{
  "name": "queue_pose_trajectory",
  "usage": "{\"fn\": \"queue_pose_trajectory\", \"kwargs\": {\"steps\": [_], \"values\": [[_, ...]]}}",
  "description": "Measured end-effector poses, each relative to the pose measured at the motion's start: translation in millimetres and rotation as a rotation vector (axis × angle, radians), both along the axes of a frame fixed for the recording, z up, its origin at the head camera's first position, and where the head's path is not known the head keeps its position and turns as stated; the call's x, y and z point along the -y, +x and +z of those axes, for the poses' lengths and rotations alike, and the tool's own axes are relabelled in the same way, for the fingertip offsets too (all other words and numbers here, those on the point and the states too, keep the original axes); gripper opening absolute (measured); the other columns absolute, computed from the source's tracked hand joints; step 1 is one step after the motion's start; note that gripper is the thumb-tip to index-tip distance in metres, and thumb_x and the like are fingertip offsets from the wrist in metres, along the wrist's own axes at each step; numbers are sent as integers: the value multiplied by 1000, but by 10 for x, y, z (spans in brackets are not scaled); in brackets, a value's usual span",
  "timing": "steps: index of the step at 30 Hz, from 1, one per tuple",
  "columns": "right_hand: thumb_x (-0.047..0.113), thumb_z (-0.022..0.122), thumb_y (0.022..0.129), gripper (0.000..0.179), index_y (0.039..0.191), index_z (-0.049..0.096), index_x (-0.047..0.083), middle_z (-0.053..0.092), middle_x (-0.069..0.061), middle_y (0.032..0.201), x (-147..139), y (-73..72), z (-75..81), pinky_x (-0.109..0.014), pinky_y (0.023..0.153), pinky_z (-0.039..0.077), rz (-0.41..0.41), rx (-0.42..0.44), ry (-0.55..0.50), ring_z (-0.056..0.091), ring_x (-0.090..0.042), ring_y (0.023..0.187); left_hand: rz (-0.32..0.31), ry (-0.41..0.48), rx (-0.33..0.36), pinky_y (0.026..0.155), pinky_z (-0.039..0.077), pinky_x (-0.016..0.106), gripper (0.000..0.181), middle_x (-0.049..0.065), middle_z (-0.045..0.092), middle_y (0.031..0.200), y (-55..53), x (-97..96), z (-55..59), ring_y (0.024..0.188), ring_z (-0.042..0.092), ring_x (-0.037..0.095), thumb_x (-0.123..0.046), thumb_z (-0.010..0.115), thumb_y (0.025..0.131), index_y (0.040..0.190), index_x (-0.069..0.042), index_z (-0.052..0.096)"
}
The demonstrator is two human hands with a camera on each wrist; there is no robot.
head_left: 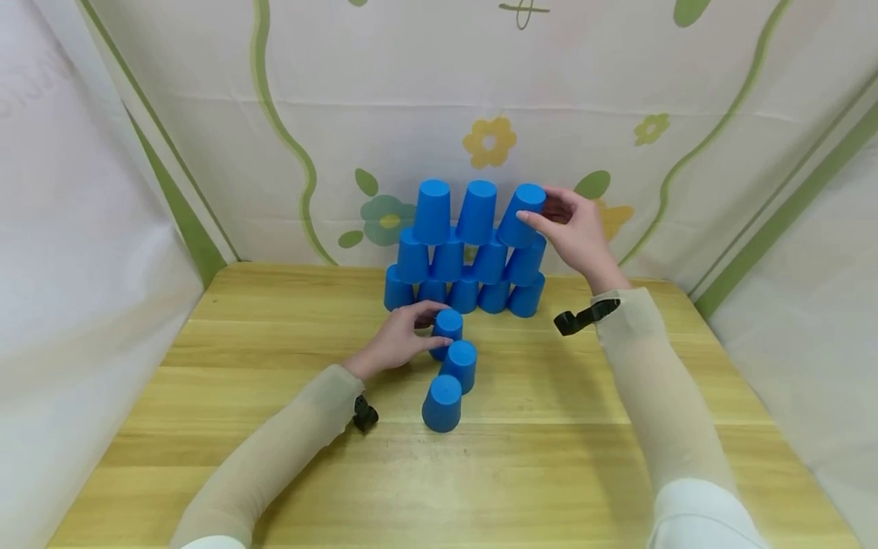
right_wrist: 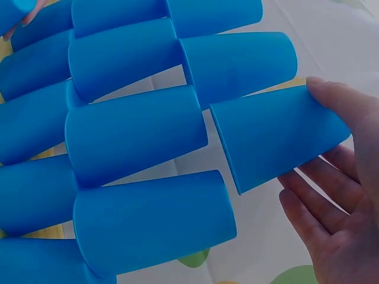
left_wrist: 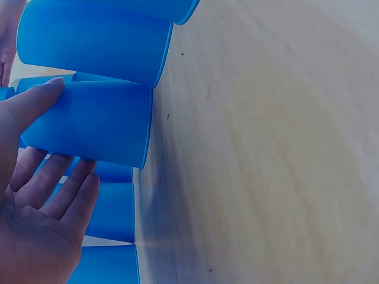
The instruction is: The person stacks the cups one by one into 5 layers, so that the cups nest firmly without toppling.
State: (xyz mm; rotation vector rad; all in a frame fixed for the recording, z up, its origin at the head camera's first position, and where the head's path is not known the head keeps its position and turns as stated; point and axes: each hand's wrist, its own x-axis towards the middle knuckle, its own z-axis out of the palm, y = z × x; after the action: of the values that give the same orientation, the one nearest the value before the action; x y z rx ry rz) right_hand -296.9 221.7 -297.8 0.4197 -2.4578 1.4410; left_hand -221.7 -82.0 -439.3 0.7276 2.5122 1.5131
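Note:
Upside-down blue plastic cups form a stacked wall (head_left: 449, 259) at the table's back, several in each of the two lower rows. Two cups (head_left: 434, 213) stand in the third row. At that row's right end, my right hand (head_left: 576, 229) holds a blue cup (right_wrist: 278, 136) between thumb and fingers, its rim right at the cups below. My left hand (head_left: 398, 339) grips another upside-down cup (left_wrist: 89, 121) in front of the wall, thumb on one side and fingers on the other. Two more cups, a middle one (head_left: 461, 364) and a front one (head_left: 442, 404), stand just nearer.
The cups stand on a wooden table (head_left: 288, 442). Close behind the wall hangs a white curtain (head_left: 425, 76) with flower and leaf prints, and more white cloth hangs at both sides. Dark camera mounts, including one on the right wrist (head_left: 583, 316), stick out from the sleeves.

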Motion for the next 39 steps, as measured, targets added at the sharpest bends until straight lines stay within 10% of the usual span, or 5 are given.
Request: {"fn": "queue_pose_trajectory", "kwargs": {"steps": [23,30,39], "values": [[48,76,90,72,147,54,11,63,-11,135,-54,-56,-112,-42,105,48,-32,73,37,61,-27,121,11,82,-43,103,48,49,46,-1,66,128,49,39,58,120,62,21,-21,81,91,132,-15,63],[47,77,90,74,149,52,9,62,-13,136,-66,-54,-140,-41,106,47,-35,78,28,60,-28,123,37,146,-128,102,47,55,51,0,63,133,47,156,403,120,60,22,-19,81,90,137,-14,60],[47,77,90,74,149,52,11,62,-12,136,-67,-44,-156,-41,105,48,-21,95,28,60,-27,122,22,209,-381,99,51,49,52,8,65,130,21,243,1185,117,62,21,-10,81,90,137,-5,61]]}}
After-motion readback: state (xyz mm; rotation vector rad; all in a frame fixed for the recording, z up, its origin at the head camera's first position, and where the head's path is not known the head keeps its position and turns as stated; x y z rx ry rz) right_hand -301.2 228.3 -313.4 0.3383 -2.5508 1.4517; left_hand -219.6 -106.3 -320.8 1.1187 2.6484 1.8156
